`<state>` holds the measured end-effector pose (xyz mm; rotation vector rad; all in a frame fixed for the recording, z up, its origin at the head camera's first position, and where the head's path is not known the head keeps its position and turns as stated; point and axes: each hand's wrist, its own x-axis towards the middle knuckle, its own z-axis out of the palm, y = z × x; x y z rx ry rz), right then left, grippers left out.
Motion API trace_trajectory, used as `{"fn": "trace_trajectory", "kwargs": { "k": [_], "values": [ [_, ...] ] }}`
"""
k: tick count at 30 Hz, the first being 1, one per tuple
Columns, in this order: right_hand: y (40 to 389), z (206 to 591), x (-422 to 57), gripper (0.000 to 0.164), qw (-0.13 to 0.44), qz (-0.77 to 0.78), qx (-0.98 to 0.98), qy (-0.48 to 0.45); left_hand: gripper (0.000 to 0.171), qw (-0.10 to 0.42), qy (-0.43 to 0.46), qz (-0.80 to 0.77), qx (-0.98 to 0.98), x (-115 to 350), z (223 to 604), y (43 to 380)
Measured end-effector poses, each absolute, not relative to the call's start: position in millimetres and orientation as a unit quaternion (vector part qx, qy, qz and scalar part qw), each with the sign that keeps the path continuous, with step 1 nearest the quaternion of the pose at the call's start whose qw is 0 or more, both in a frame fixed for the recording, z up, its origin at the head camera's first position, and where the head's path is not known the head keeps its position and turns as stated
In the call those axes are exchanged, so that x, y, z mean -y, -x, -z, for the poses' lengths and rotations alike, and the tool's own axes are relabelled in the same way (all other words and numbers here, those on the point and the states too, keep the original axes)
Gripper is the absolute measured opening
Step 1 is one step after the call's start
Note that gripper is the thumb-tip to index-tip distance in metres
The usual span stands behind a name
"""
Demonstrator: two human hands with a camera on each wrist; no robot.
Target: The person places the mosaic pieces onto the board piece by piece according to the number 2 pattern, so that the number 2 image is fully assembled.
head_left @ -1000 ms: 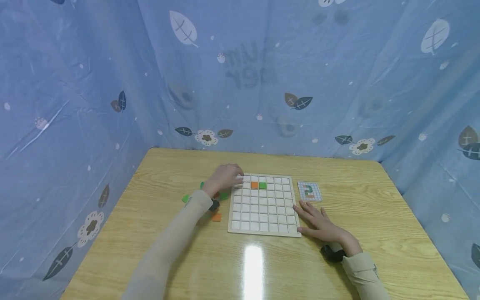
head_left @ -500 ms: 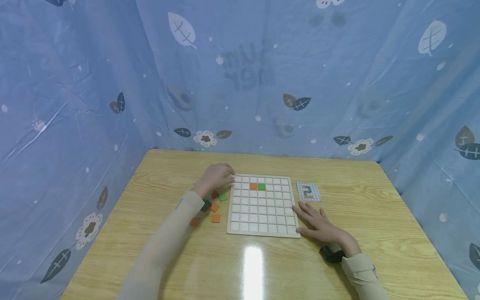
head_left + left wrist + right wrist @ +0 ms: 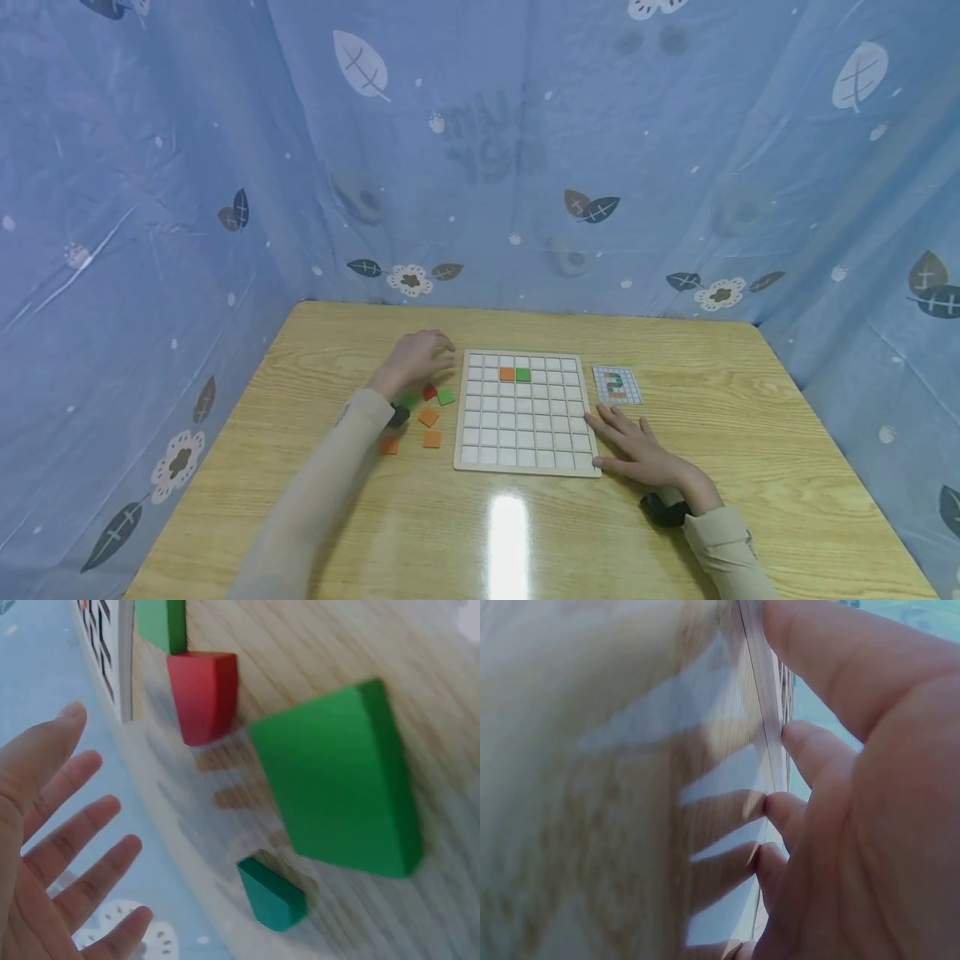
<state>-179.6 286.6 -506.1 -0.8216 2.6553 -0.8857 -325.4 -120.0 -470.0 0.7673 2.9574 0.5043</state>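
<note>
My left hand [image 3: 416, 358] hovers over the table just left of the white grid board [image 3: 507, 433], its fingers spread and holding nothing. Below it in the left wrist view lie a red tile [image 3: 204, 694], a large-looking green tile [image 3: 337, 780] and a dark green piece [image 3: 271, 892]. On the board, an orange tile [image 3: 507, 374] and a green tile [image 3: 523, 375] sit side by side in the second row. My right hand [image 3: 641, 450] rests with extended fingers at the board's right edge, fingertips touching its rim [image 3: 769, 705].
Loose orange tiles [image 3: 432, 439] lie left of the board, partly beside the left sleeve [image 3: 322, 475]. A small pattern card [image 3: 617, 385] lies right of the board. Blue patterned curtain [image 3: 480, 167] encloses the wooden table [image 3: 600, 542] at the back and sides.
My left hand has drawn back leftward from the board's upper left corner, uncovering red, green and orange tiles on the table. The right hand stays in place.
</note>
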Motion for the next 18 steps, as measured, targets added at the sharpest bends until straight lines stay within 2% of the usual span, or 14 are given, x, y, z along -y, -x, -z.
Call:
{"fn": "trace_trajectory", "kwargs": {
  "k": [9, 18],
  "values": [
    [179.8, 506.9, -287.5, 0.068, 0.115, 0.303, -0.904, 0.278, 0.035, 0.012, -0.24, -0.181, -0.954, 136.5, 473.5, 324.7],
    [179.3, 507.1, -287.9, 0.068, 0.116, 0.306, -0.903, 0.279, 0.036, 0.025, -0.224, -0.19, -0.955, 153.0, 473.5, 319.0]
  ]
}}
